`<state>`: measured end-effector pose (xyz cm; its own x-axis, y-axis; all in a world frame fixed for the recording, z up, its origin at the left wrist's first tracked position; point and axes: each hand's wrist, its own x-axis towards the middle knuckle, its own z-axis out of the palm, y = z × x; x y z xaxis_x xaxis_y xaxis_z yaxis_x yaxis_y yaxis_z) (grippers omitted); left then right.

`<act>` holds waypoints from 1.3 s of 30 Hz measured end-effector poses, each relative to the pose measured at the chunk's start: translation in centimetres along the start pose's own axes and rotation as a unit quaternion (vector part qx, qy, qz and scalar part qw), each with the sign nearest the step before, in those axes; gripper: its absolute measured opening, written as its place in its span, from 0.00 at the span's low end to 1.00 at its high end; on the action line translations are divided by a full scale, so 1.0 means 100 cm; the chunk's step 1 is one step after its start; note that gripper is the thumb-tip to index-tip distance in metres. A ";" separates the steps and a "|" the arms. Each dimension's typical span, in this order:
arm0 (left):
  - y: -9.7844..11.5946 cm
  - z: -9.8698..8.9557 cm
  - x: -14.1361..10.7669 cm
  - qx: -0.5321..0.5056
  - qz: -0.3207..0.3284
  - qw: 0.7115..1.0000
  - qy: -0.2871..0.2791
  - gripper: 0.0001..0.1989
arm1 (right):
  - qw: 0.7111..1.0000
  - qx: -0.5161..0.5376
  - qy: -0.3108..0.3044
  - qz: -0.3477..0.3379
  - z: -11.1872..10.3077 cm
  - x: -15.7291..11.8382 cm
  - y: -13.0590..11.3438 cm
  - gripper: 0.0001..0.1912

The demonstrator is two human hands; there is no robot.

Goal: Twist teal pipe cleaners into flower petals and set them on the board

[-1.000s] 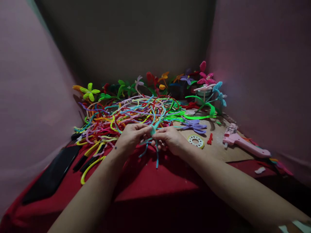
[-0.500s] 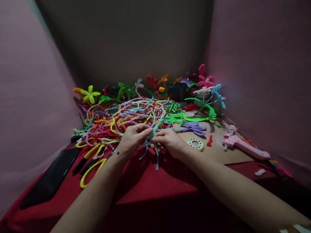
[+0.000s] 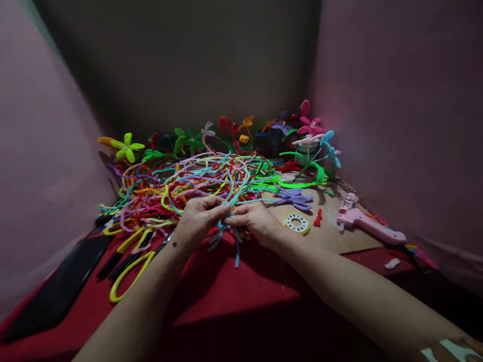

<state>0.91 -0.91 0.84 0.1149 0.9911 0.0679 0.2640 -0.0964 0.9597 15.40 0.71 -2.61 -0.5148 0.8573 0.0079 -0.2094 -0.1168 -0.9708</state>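
Both hands meet over the near edge of a heap of coloured pipe cleaners (image 3: 204,173). Between my left hand (image 3: 202,216) and my right hand (image 3: 254,218) is a bundle of light blue pipe cleaners (image 3: 237,193), pinched by the thumbs and fingers of each. Its long strands fan up and away over the heap, while short ends hang below my fingers. The middle of the bundle is mostly hidden by my fingertips. A purple pipe-cleaner flower (image 3: 294,197) lies just beyond my right hand.
Yellow-handled scissors (image 3: 130,279), pliers (image 3: 123,251) and a dark flat object (image 3: 56,291) lie left. On the board at right are a roll of tape (image 3: 297,223), a red scrap (image 3: 318,217) and a pink glue gun (image 3: 372,223). Pipe-cleaner flowers (image 3: 128,147) line the back.
The whole view has shifted slightly, so things sit further left in the picture. My hands still pinch the light blue bundle, fingers drawn a little closer together.
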 end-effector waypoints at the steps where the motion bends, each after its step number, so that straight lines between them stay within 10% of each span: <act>1: 0.000 0.000 0.000 -0.003 0.001 1.000 -0.002 0.11 | 1.000 0.003 0.006 0.003 0.001 -0.001 -0.001 0.14; 15: 0.000 -0.004 0.001 0.097 0.051 0.994 -0.027 0.10 | 0.999 0.016 -0.052 0.006 0.000 -0.001 0.004 0.15; 25: 0.003 -0.001 0.000 0.428 0.133 0.894 -0.013 0.07 | 0.996 -0.086 0.007 0.020 0.004 -0.002 0.004 0.12; 33: -0.002 -0.006 0.005 0.236 0.089 0.968 0.008 0.12 | 0.997 -0.067 0.044 -0.006 -0.001 0.002 0.006 0.12; 39: 0.001 -0.008 0.001 0.166 0.006 0.981 -0.100 0.12 | 0.997 -0.023 0.079 -0.001 -0.004 0.005 0.004 0.12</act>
<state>0.14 -0.76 1.13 0.2955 0.9553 -0.0084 0.5557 -0.1647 0.8149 15.44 1.27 -3.10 -0.3761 0.9263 -0.0235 -0.1697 -0.0937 -0.9810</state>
